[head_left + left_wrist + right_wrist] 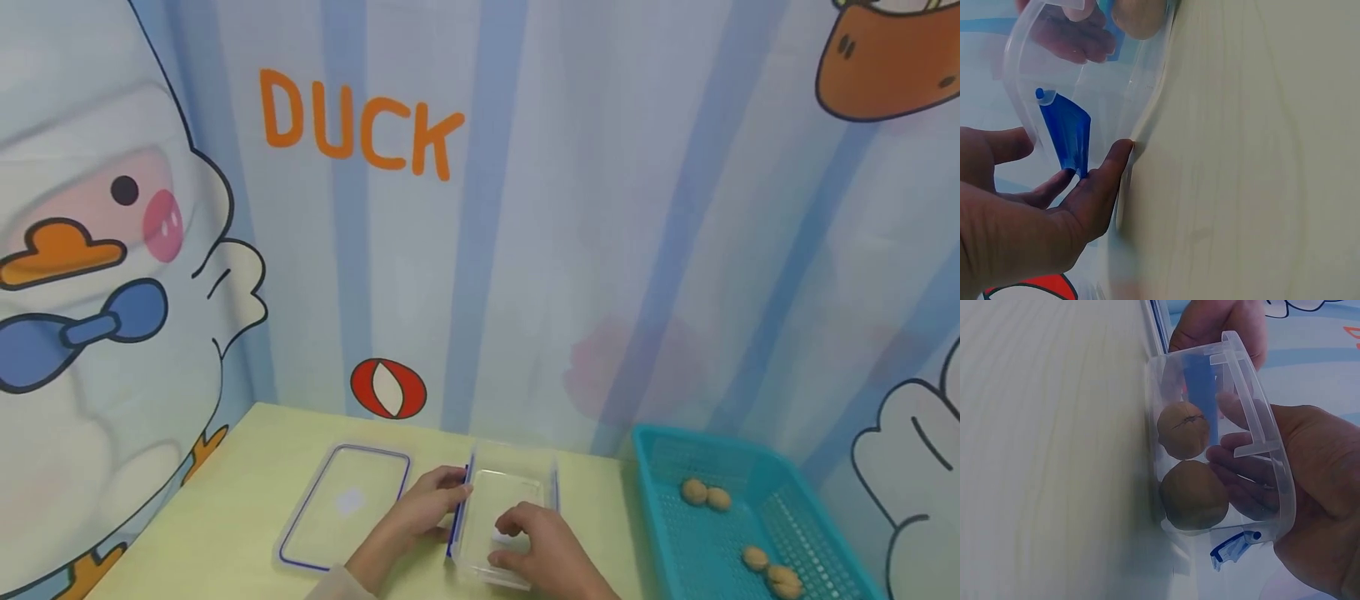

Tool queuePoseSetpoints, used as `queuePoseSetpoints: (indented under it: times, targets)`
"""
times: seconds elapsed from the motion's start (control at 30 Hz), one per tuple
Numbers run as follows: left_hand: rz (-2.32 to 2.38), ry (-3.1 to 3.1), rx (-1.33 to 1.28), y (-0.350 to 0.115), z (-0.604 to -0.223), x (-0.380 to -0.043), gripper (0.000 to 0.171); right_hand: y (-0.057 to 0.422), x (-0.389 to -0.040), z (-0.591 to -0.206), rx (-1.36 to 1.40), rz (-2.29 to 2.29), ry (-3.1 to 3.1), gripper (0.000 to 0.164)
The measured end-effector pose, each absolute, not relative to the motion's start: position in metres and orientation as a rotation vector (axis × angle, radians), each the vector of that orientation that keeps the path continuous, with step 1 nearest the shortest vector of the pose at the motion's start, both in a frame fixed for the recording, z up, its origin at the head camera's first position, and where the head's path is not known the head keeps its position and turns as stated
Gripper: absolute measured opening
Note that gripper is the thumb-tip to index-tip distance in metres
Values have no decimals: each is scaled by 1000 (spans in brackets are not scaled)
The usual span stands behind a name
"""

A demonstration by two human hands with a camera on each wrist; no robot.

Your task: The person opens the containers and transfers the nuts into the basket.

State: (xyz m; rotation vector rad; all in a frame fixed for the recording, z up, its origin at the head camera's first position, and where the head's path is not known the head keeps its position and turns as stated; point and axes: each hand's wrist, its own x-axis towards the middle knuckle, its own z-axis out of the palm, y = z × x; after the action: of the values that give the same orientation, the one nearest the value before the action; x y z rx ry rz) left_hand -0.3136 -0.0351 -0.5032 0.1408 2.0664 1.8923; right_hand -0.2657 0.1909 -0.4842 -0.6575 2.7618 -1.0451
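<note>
A clear plastic food container (491, 492) with blue side latches stands open on the table. My left hand (431, 508) grips its left side, the thumb at the rim and the fingers about the lowered blue latch (1069, 134). My right hand (536, 546) reaches over the near end, fingers extended down inside the container. In the right wrist view, a walnut (1183, 431) and a second walnut (1194, 497) lie on the container's floor beside those fingertips. Whether the fingertips touch them, I cannot tell. From the head view the right hand hides both walnuts.
Left of the container, a clear lid with a blue seal (341, 521) lies flat on the pale yellow table (247, 467). A turquoise basket (813, 508) on the right holds several walnuts (694, 492). Behind the table hangs a striped curtain (570, 208) with duck drawings.
</note>
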Motion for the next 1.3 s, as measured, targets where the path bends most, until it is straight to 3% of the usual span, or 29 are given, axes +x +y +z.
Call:
queuePoseSetpoints:
  times: [0.5, 1.3]
  targets:
    - [1866, 2057, 139, -35, -507, -313, 57, 197, -270, -496, -766, -993, 2764, 34]
    - [1896, 2093, 164, -34, -503, -315, 56, 200, -268, -481, -865, -973, 2784, 27]
